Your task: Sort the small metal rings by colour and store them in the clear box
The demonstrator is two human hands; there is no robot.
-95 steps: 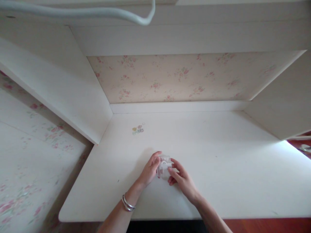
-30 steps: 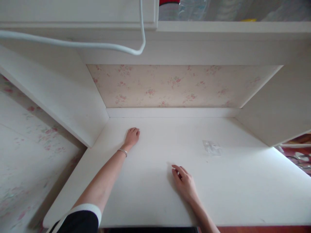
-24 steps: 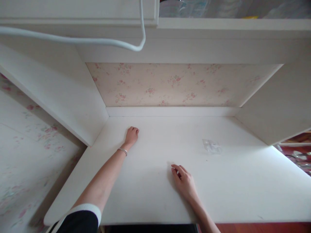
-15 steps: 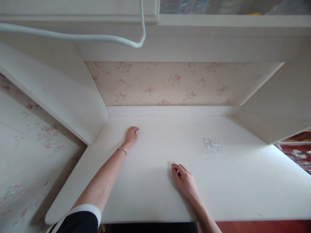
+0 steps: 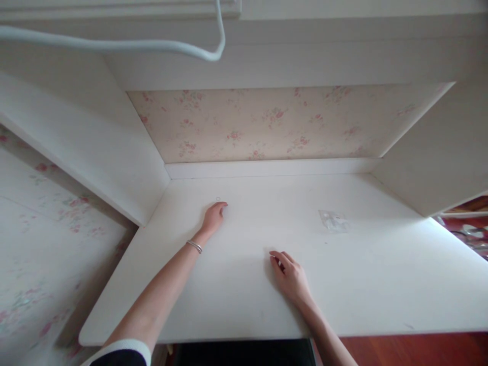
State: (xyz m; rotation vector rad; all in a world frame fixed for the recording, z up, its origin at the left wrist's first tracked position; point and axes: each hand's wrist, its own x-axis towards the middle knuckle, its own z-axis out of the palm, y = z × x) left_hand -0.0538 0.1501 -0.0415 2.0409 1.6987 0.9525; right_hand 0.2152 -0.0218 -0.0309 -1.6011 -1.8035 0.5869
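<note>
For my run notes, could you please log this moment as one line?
left hand: curled on desk, contents hidden | right hand: flat on desk, empty | clear packet: lying apart, right of both

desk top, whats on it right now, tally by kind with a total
Bare hands resting on the white desk top: 2, left hand and right hand
Small clear plastic bags: 1, clear plastic bag
Tiny clear rings: 1, small ring just beyond the left fingertips
Silver bracelets: 1, bracelet on the left wrist
Total: 5

Left hand (image 5: 213,217) covers whatever lies beneath it. Clear packet (image 5: 333,221) contents too small. Cable (image 5: 114,44) cut off at top edge.
</note>
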